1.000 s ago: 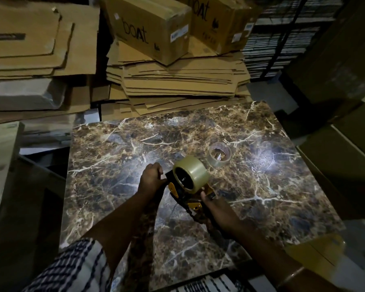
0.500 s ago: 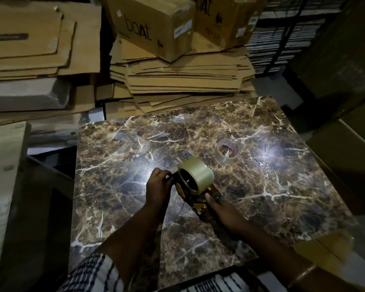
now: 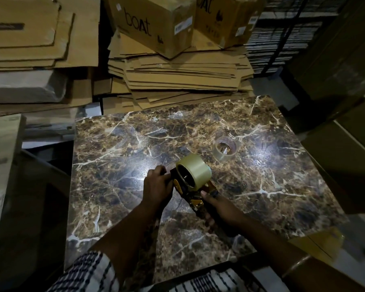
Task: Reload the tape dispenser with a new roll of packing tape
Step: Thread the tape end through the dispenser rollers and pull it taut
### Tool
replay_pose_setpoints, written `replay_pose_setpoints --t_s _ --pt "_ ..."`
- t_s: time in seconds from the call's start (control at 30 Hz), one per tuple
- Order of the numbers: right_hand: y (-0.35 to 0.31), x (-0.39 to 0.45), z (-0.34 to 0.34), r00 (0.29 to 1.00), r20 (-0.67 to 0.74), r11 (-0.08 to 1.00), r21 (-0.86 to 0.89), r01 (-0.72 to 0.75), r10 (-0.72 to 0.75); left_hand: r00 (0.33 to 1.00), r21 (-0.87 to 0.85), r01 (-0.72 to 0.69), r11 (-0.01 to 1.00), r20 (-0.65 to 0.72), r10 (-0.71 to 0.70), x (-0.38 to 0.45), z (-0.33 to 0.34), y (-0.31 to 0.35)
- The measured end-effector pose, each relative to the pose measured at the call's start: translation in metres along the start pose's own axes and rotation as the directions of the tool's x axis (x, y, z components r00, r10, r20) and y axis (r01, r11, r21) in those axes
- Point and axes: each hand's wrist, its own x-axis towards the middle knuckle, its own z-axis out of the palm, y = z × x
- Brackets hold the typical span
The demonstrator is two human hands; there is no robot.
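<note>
A full roll of pale packing tape sits on the hub of a black and yellow tape dispenser, held just above the brown marble tabletop. My right hand grips the dispenser's handle from below right. My left hand is closed at the dispenser's left side, fingertips against the frame beside the roll; whether it pinches the tape end is hidden. A nearly spent tape roll lies flat on the table beyond and to the right.
Stacks of flattened cardboard and two printed cartons rise behind the table. More cardboard sheets lie at the left. Dark boxes crowd the right side. A yellow object sticks out under the table's right corner.
The view has shifted slightly. My left hand has closed in against the dispenser's left side. The roll and my right hand keep the same pose.
</note>
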Motion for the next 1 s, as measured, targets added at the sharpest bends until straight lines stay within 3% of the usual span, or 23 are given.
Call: replay_pose_setpoints --t_s 0.2,0.33,0.5,0.6,0.8,0.93,1.0 --pt "0.003 0.01 0.0 0.999 0.012 0.992 -0.12 0.049 -0.048 0.998 0.054 0.052 0.997 0.028 -0.054 -0.001 0.001 0.001" --pt "0.002 -0.006 -0.004 0.996 -0.007 0.991 -0.103 0.088 -0.089 0.999 0.04 0.045 0.998 0.019 -0.046 0.0 -0.001 0.002" --pt "0.028 -0.036 -0.021 0.995 -0.099 0.959 -0.281 -0.046 0.019 0.994 0.02 0.106 0.994 0.028 -0.107 -0.003 0.001 0.006" --pt "0.029 -0.041 -0.023 0.989 -0.113 0.982 -0.151 -0.11 0.093 0.99 -0.054 0.142 0.988 0.018 -0.142 -0.003 0.0 0.014" --pt "0.005 -0.045 -0.016 0.978 0.003 0.978 0.007 -0.21 0.21 0.986 -0.251 -0.118 0.961 0.083 0.143 -0.012 0.008 0.014" --pt "0.008 -0.043 -0.015 0.959 0.058 0.96 0.038 -0.279 0.277 0.99 -0.231 -0.083 0.969 0.088 0.106 -0.01 0.011 0.014" --pt "0.009 -0.044 -0.015 0.975 0.023 0.973 0.064 -0.221 0.22 0.991 -0.209 -0.01 0.978 0.128 0.037 -0.008 0.006 0.019"
